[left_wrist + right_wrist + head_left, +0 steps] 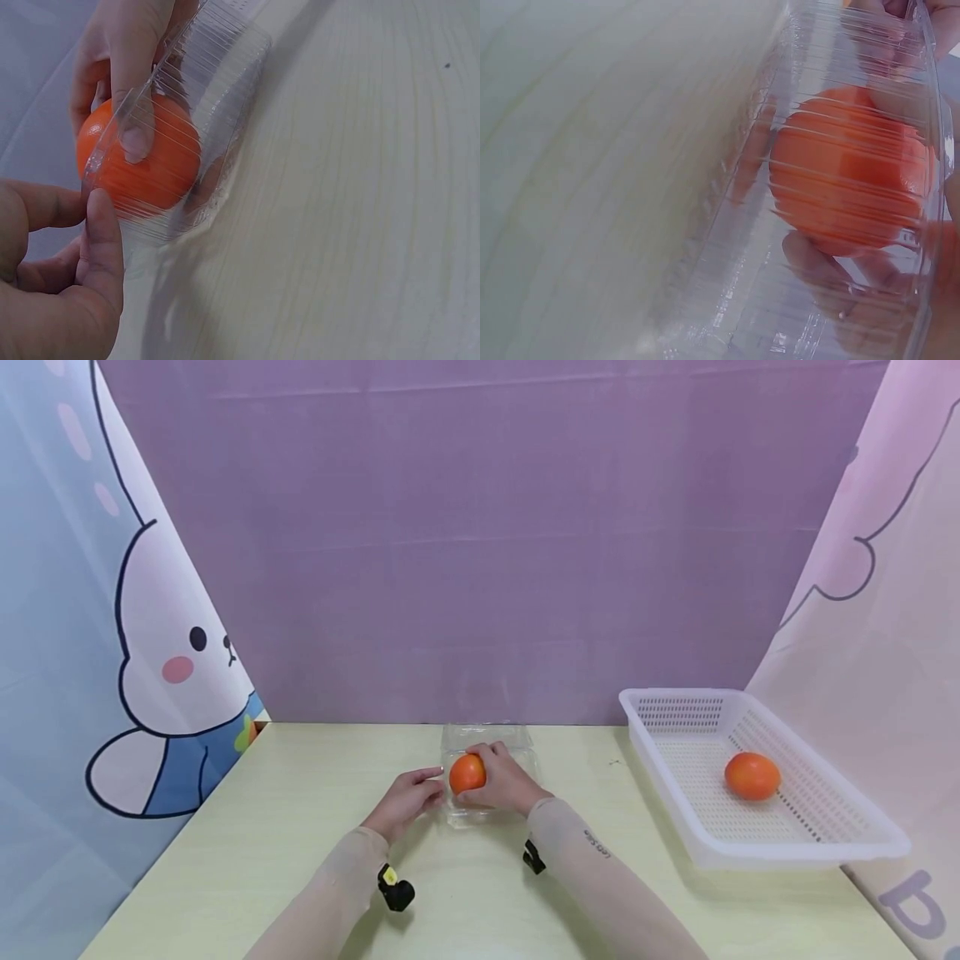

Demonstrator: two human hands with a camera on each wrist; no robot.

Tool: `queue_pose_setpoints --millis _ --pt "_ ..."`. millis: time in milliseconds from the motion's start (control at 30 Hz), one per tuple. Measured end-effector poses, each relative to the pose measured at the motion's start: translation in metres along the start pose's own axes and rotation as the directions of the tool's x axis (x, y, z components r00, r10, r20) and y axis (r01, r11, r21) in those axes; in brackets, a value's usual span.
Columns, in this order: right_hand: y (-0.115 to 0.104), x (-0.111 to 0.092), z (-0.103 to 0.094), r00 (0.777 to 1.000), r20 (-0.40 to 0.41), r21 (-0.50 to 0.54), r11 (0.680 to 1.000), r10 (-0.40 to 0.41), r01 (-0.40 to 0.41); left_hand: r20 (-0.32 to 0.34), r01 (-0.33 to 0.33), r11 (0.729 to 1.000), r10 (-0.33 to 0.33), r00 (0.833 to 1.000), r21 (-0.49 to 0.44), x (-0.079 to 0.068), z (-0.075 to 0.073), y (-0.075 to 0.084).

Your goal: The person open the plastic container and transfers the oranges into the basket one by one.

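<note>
A clear plastic clamshell box (486, 736) lies on the table in front of me, its lid folded open toward the purple backdrop. My right hand (508, 781) grips an orange-red tomato (467, 774) from its right side, with fingers over the top and thumb low. Through the ribbed clear wall in the right wrist view, the tomato (847, 172) shows inside the box. My left hand (408, 802) is at the box's left edge; in the left wrist view its thumb and index finger (56, 206) pinch the rim beside the tomato.
A white perforated plastic basket (795, 852) stands at the right of the table, with another tomato (752, 776) in it. Behind the table hangs a purple cloth (480, 543). Printed curtains close off both sides, a rabbit figure (176, 635) on the left one.
</note>
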State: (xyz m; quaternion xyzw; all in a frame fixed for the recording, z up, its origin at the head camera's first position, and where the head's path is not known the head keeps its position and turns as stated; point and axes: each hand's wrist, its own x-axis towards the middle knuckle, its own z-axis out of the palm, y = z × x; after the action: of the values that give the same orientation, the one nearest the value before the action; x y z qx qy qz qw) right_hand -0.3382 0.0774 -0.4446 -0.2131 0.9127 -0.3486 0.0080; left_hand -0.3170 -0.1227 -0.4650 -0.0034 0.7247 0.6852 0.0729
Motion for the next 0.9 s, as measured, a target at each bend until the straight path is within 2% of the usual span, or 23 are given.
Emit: queue_pose_setpoints --millis 333,633,900 --pt "-0.001 -0.001 -0.004 0.998 -0.033 -0.02 0.998 -0.054 0.053 -0.007 -0.016 1.0 0.016 1.0 -0.016 0.003 -0.001 -0.001" --pt "-0.008 -0.004 -0.014 0.999 -0.028 -0.029 0.999 -0.032 0.032 0.001 -0.011 1.0 0.011 1.0 -0.002 0.002 0.0 0.001" --pt "-0.015 -0.008 -0.024 0.998 -0.04 -0.034 0.998 -0.048 0.046 -0.012 0.007 1.0 -0.007 1.0 0.007 0.002 0.0 0.001"
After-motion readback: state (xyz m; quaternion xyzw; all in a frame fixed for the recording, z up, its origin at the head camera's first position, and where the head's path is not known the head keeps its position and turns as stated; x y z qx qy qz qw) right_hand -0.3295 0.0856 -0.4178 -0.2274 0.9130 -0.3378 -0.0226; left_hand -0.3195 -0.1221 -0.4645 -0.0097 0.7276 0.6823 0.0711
